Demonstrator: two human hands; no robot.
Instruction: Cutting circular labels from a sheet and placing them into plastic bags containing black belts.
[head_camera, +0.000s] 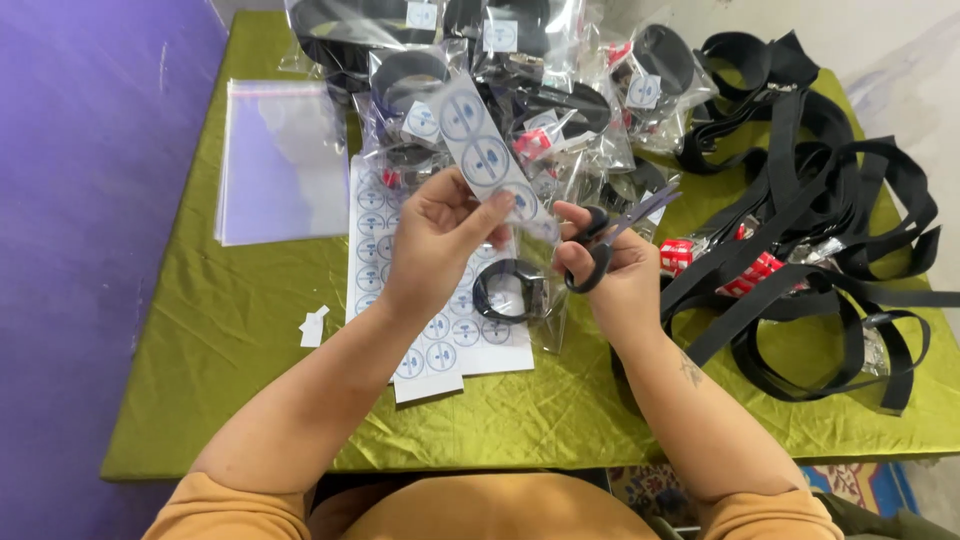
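Scissors (607, 240) with black handles sit in the right hand (612, 275), fingers through the loops, blades parted at the lower end of a sticker strip (485, 158). The left hand (432, 245) pinches that strip of round labels, closed on it, above the middle of the table (230, 320). Sticker sheets (440, 340) lie beneath, bagged belts (500, 70) along the far edge, loose black straps (820, 230) toward the right edge.

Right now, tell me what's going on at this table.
A person holds a strip of round stickers in the left hand and black-handled scissors in the right hand, blades open at the strip's lower end. Below lie a sticker sheet and a bagged black strap on the green tablecloth. Loose black straps sit right, empty clear bags left.
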